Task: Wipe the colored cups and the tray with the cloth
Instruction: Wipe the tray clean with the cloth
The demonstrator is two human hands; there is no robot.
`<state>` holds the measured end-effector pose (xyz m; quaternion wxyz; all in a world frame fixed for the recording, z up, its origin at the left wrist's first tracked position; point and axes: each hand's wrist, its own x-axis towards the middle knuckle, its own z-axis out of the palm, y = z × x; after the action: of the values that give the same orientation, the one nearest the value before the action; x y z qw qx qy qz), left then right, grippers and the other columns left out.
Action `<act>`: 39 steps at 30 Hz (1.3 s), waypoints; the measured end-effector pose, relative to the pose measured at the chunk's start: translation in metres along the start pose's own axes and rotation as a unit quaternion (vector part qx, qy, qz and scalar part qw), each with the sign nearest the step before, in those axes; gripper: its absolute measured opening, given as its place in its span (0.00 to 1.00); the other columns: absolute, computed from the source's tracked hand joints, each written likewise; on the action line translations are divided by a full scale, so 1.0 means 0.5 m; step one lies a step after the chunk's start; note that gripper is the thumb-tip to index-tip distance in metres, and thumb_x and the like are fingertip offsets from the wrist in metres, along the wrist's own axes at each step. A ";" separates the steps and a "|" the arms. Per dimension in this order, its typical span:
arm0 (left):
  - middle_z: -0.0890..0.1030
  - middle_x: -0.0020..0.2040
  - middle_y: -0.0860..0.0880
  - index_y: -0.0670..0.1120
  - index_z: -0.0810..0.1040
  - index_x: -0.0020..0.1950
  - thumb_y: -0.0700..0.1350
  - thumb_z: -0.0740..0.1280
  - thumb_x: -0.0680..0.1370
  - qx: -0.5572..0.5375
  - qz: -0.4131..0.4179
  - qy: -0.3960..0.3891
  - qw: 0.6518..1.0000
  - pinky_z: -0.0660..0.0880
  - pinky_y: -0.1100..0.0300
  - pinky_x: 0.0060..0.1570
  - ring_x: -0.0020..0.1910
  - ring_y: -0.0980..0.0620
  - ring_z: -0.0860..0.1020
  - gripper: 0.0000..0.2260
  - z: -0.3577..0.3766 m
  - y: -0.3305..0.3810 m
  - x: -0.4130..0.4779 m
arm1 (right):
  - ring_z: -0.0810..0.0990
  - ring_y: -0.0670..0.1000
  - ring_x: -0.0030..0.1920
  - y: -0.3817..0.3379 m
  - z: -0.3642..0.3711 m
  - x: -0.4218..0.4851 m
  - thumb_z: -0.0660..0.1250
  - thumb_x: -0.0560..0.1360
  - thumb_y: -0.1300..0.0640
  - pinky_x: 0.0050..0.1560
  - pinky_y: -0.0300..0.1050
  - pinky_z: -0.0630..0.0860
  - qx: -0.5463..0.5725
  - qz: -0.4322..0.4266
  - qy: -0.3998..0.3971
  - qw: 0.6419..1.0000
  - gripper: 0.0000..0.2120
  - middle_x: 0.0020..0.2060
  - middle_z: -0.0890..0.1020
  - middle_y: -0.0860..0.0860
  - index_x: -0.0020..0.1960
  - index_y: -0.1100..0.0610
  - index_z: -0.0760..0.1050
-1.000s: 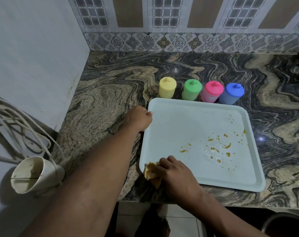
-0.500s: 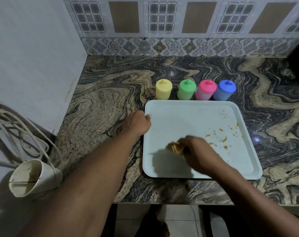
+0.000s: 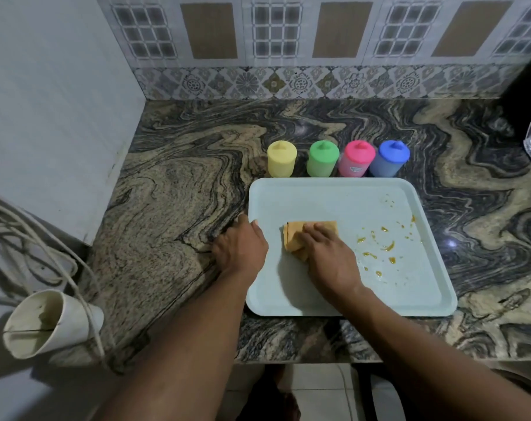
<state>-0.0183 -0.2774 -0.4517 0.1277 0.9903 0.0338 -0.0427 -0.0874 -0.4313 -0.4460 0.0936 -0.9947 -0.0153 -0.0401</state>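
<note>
While both hands are at the tray, countertop [image 3: 179, 208]: swirled brown-and-black stone, set in a corner under patterned wall tiles.
Tray [image 3: 334, 202]: pale and rectangular, flat on the countertop near its front edge, right of centre.
Cords [image 3: 30, 238]: loose white loops against the left wall.
White cup [image 3: 45, 322]: lying on its side at the lower left, its mouth towards the camera, a cord across it.
Left hand [image 3: 241, 249]: at the tray's left rim, fingers curled over the edge and holding it.
Right hand [image 3: 328, 256]: on the tray left of its centre, fingers laid out fairly straight on top of the cloth, pressing it down.
Cups: yellow cup [image 3: 281, 159], green cup [image 3: 323, 159], pink cup [image 3: 356, 159] and blue cup [image 3: 390, 159], upside down in a close row just behind the tray's far rim.
Cloth [image 3: 294, 235]: folded, orange-tan, flat on the tray, its far and left edges showing beyond the fingers.
Stains [image 3: 379, 247]: orange drips and smears on the tray's right half, just right of the cloth.
</note>
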 end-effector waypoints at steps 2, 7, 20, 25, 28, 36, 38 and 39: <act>0.83 0.54 0.40 0.45 0.74 0.63 0.54 0.54 0.84 -0.004 -0.002 0.010 1.000 0.66 0.49 0.43 0.54 0.36 0.80 0.18 0.008 -0.002 0.001 | 0.84 0.58 0.55 -0.009 -0.011 -0.061 0.79 0.59 0.63 0.37 0.45 0.81 -0.017 -0.013 -0.003 1.000 0.20 0.54 0.86 0.53 0.50 0.56 0.83; 0.83 0.52 0.40 0.45 0.74 0.63 0.55 0.53 0.84 -0.005 0.003 0.020 1.000 0.68 0.49 0.42 0.51 0.36 0.81 0.18 0.015 -0.009 0.003 | 0.85 0.53 0.55 -0.011 -0.030 -0.168 0.83 0.52 0.57 0.29 0.43 0.79 -0.033 -0.033 -0.077 0.996 0.26 0.53 0.86 0.48 0.49 0.52 0.84; 0.83 0.49 0.40 0.45 0.73 0.58 0.55 0.53 0.84 -0.014 0.032 0.039 0.999 0.70 0.50 0.41 0.48 0.37 0.81 0.17 0.033 -0.025 0.015 | 0.80 0.64 0.49 0.068 -0.095 0.139 0.60 0.70 0.64 0.43 0.54 0.77 0.112 0.081 0.035 0.990 0.17 0.49 0.84 0.55 0.55 0.53 0.79; 0.83 0.49 0.41 0.46 0.73 0.60 0.56 0.52 0.84 -0.014 0.039 0.050 0.998 0.69 0.50 0.40 0.47 0.37 0.80 0.17 0.038 -0.031 0.017 | 0.75 0.62 0.63 0.041 0.014 0.187 0.60 0.73 0.61 0.58 0.53 0.74 0.014 0.025 -0.034 0.999 0.18 0.61 0.80 0.57 0.61 0.57 0.78; 0.82 0.47 0.40 0.46 0.73 0.58 0.56 0.52 0.84 -0.015 0.035 0.046 0.998 0.70 0.50 0.39 0.46 0.37 0.80 0.17 0.036 -0.029 0.015 | 0.76 0.63 0.63 0.021 0.033 0.108 0.62 0.69 0.66 0.60 0.54 0.75 0.033 0.013 0.035 0.999 0.20 0.60 0.81 0.59 0.59 0.60 0.80; 0.82 0.49 0.41 0.46 0.73 0.59 0.55 0.52 0.84 -0.031 0.034 0.031 0.998 0.73 0.49 0.42 0.48 0.37 0.80 0.17 0.025 -0.027 0.014 | 0.82 0.54 0.61 -0.013 -0.003 -0.127 0.67 0.59 0.62 0.52 0.48 0.81 0.054 -0.046 -0.019 0.997 0.26 0.59 0.84 0.49 0.57 0.52 0.84; 0.82 0.51 0.41 0.47 0.73 0.59 0.55 0.51 0.85 -0.044 0.032 0.013 0.998 0.71 0.49 0.42 0.50 0.37 0.80 0.17 0.019 -0.031 0.016 | 0.81 0.53 0.60 -0.019 -0.037 -0.132 0.64 0.62 0.61 0.51 0.47 0.82 0.073 -0.026 -0.077 0.994 0.26 0.57 0.85 0.47 0.57 0.48 0.82; 0.82 0.51 0.41 0.47 0.74 0.58 0.55 0.51 0.85 -0.056 0.031 0.000 0.998 0.70 0.49 0.43 0.51 0.37 0.79 0.16 0.017 -0.034 0.019 | 0.81 0.54 0.59 -0.016 -0.052 -0.121 0.60 0.64 0.60 0.51 0.48 0.81 0.095 -0.006 -0.098 0.991 0.26 0.56 0.85 0.48 0.59 0.47 0.81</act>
<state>-0.0110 -0.2624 -0.4650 0.1840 0.9822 0.0051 -0.0372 -0.1497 -0.4299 -0.4242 0.1856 -0.9803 -0.0337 0.0589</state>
